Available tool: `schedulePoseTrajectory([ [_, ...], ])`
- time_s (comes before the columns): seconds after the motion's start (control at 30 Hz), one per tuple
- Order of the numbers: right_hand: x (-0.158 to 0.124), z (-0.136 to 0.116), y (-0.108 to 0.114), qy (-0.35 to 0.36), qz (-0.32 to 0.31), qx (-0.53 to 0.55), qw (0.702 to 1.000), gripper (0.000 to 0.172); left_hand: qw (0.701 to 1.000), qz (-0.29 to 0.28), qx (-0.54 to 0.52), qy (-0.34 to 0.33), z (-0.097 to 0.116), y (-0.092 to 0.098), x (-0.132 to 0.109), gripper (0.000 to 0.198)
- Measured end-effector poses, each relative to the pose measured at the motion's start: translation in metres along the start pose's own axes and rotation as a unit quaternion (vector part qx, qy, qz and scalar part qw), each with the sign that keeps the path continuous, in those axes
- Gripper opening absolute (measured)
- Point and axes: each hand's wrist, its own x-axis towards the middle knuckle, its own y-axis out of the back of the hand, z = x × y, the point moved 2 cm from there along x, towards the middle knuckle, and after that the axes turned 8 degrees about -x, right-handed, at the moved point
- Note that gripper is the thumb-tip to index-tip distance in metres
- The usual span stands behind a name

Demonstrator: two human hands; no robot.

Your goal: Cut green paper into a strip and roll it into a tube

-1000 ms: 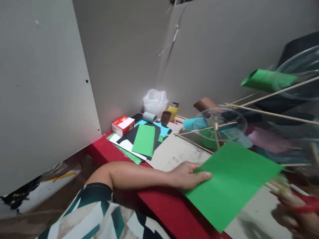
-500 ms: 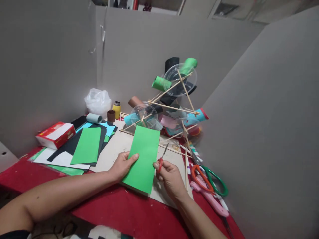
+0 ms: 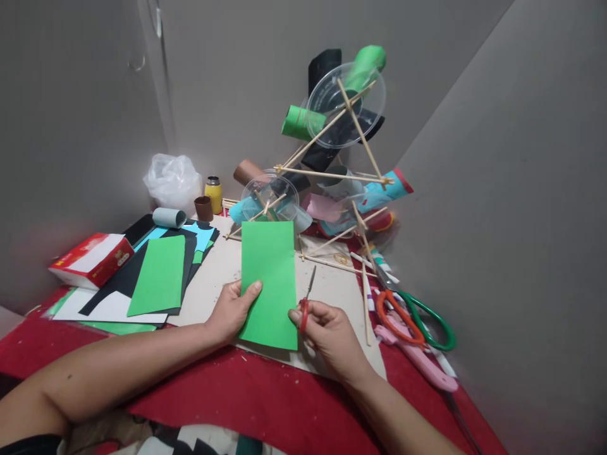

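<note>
A rectangular sheet of green paper (image 3: 269, 265) stands tilted up in front of me, over a pale board (image 3: 208, 259). My left hand (image 3: 237, 308) pinches its left edge, thumb on the front and fingers behind. My right hand (image 3: 329, 328) is closed around small scissors (image 3: 304, 313) with red handles, their blades pointing up and away from me. The scissors are just right of the paper's right edge. The right fingertips are close to that edge; whether they touch it I cannot tell.
Behind the paper stands a structure of sticks (image 3: 327, 174), clear plastic lids (image 3: 346, 104) and coloured tubes. Bigger scissors (image 3: 401, 316) and a pink glue gun (image 3: 422, 360) lie at right. At left are another green sheet (image 3: 159, 272), a red box (image 3: 92, 259) and a plastic bag (image 3: 173, 183).
The view has tipped downward and shifted. The green paper has turned more upright and square to me. Both hands keep their holds, the scissors still beside the right edge.
</note>
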Motion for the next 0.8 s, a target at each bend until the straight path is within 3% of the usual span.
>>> schedulePoseTrajectory([
  [0.13, 0.002, 0.002, 0.003, -0.001, 0.017, -0.01, 1.0, 0.038, 0.999, -0.04, 0.008, 0.037, -0.004, 0.001, -0.004, 0.047],
  [0.3, 0.005, 0.01, 0.005, 0.001, 0.026, -0.018, 0.999, 0.033, 0.997, -0.071, 0.033, 0.029, -0.005, 0.004, -0.006, 0.043],
  [0.6, 0.002, 0.017, -0.001, -0.034, -0.034, -0.027, 0.998, 0.038, 0.999, -0.032, 0.023, -0.028, -0.004, 0.008, -0.002, 0.045],
  [0.8, -0.002, 0.007, -0.006, -0.028, -0.045, -0.051, 0.997, 0.041, 1.0, 0.007, 0.006, -0.024, -0.003, 0.011, 0.003, 0.048],
])
